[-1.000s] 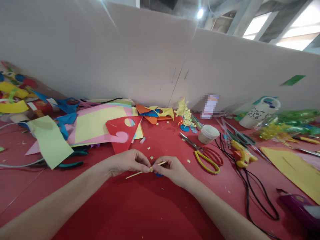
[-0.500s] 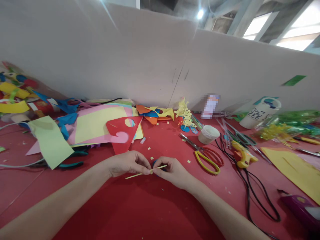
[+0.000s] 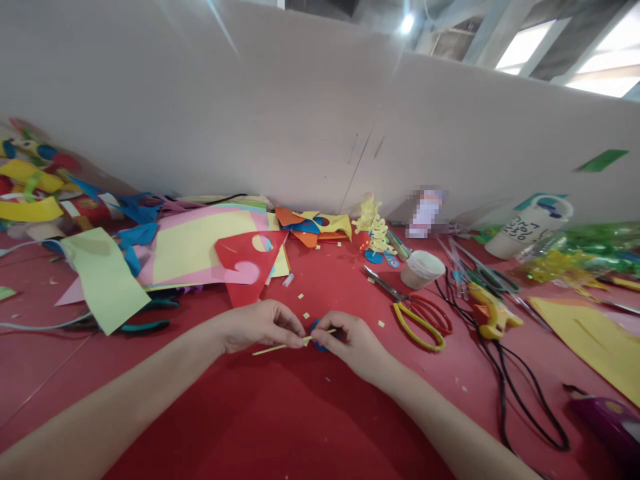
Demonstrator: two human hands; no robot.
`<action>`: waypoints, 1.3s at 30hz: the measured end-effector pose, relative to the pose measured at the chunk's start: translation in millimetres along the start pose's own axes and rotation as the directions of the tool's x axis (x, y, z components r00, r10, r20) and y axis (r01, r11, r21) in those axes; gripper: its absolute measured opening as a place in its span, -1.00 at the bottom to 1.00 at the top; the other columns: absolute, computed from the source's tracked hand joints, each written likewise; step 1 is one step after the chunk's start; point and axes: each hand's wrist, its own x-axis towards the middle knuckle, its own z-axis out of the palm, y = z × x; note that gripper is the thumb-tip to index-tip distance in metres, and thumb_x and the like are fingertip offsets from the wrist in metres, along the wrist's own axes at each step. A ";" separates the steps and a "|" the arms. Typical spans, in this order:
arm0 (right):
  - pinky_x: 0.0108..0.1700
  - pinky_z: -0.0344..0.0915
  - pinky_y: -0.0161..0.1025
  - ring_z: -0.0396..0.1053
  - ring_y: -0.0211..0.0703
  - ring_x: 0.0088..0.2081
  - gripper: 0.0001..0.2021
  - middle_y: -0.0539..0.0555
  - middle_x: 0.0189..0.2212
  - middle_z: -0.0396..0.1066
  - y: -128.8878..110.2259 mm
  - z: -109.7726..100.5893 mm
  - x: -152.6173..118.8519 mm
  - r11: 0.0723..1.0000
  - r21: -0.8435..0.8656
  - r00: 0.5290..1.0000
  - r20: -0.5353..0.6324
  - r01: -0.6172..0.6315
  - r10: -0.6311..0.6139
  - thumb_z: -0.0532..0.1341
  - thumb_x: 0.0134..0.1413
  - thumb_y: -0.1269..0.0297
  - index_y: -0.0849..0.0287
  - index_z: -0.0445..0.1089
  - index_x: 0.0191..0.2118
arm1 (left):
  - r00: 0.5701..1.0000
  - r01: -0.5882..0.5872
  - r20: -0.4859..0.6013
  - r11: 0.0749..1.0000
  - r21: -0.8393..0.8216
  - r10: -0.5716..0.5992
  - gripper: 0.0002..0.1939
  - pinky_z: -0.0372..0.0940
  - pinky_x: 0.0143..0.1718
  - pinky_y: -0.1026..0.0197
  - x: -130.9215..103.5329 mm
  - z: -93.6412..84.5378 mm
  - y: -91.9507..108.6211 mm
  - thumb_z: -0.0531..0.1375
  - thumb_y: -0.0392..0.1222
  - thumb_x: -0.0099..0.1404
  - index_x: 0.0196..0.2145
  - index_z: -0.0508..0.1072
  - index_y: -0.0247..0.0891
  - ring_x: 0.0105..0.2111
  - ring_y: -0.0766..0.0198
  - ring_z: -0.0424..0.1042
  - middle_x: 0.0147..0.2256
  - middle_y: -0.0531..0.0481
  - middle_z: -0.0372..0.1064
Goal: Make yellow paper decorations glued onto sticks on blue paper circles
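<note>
A thin pale-yellow strip (image 3: pixel 270 349) runs between my two hands above the red table. My left hand (image 3: pixel 273 327) pinches it near its middle, with one end sticking out to the left below the fingers. Further along, my right hand (image 3: pixel 346 335) is closed on the strip's other part, thumb and fingertips together. A blue round piece (image 3: pixel 319 328) shows just behind the right fingertips; whether they touch it I cannot tell. Small pale-yellow scraps (image 3: pixel 307 315) lie on the table beyond my hands.
Scissors (image 3: pixel 419 327) with yellow and red handles lie right of my hands, near a white cup (image 3: pixel 423 269). A yellow glue gun (image 3: pixel 493 313) trails a black cord. Red cut foam (image 3: pixel 250 267) and stacked coloured sheets (image 3: pixel 185 250) lie at left; pliers (image 3: pixel 145 327) rest beside them.
My fingertips have moved slightly apart, showing more of the strip between them and more of the blue piece. The whole view has shifted a little.
</note>
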 end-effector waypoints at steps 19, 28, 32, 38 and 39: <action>-0.26 0.24 -0.33 0.28 -0.26 -0.33 -0.90 0.02 -0.42 0.34 -8.4 -6.6 -9.7 0.872 -0.312 0.919 0.016 0.378 -0.393 0.12 0.14 0.32 0.18 0.34 -0.35 | 0.999 -0.030 0.018 0.998 -0.054 0.031 -0.89 0.14 -0.32 0.29 0.9 2.7 1.9 0.33 -0.26 -0.09 -0.50 0.52 -0.21 -0.46 0.37 0.30 -0.51 0.13 0.40; -0.28 0.25 -0.27 0.25 -0.22 -0.38 -0.82 0.06 -0.44 0.38 -17.9 -6.1 -10.0 0.630 -0.556 0.805 0.128 0.543 -0.580 0.00 0.23 0.38 0.24 0.30 -0.34 | 0.996 -0.059 0.069 0.997 -0.039 0.062 -0.92 0.16 -0.29 0.29 0.4 4.4 3.0 0.32 -0.28 -0.08 -0.52 0.53 -0.21 -0.47 0.38 0.31 -0.53 0.14 0.41; -0.23 0.24 -0.24 0.26 -0.20 -0.35 -0.84 0.07 -0.39 0.39 -14.5 -7.8 -11.7 0.512 -0.630 0.765 0.216 0.585 -0.607 0.01 0.22 0.42 0.27 0.32 -0.29 | 0.993 -0.066 0.098 0.997 -0.047 0.070 -0.91 0.15 -0.27 0.27 -0.2 3.9 2.2 0.33 -0.26 -0.08 -0.51 0.53 -0.19 -0.46 0.37 0.32 -0.52 0.14 0.42; -0.20 0.26 -0.24 0.28 -0.20 -0.31 -0.85 0.09 -0.36 0.39 -12.8 -11.7 -13.1 0.667 -0.483 0.808 0.172 0.568 -0.563 0.04 0.20 0.39 0.23 0.35 -0.28 | 0.993 -0.057 0.096 0.996 -0.064 0.063 -0.88 0.13 -0.25 0.27 0.1 6.5 -0.1 0.33 -0.21 -0.06 -0.48 0.53 -0.22 -0.41 0.34 0.31 -0.48 0.10 0.42; -0.22 0.27 -0.25 0.30 -0.21 -0.32 -0.86 0.08 -0.37 0.39 -11.2 -11.8 -11.8 0.778 -0.388 0.860 0.084 0.494 -0.504 0.07 0.19 0.32 0.20 0.35 -0.29 | 0.994 -0.077 0.069 0.995 -0.068 0.082 -0.88 0.13 -0.26 0.27 0.6 8.4 -0.2 0.32 -0.19 -0.04 -0.47 0.52 -0.23 -0.42 0.34 0.30 -0.49 0.10 0.41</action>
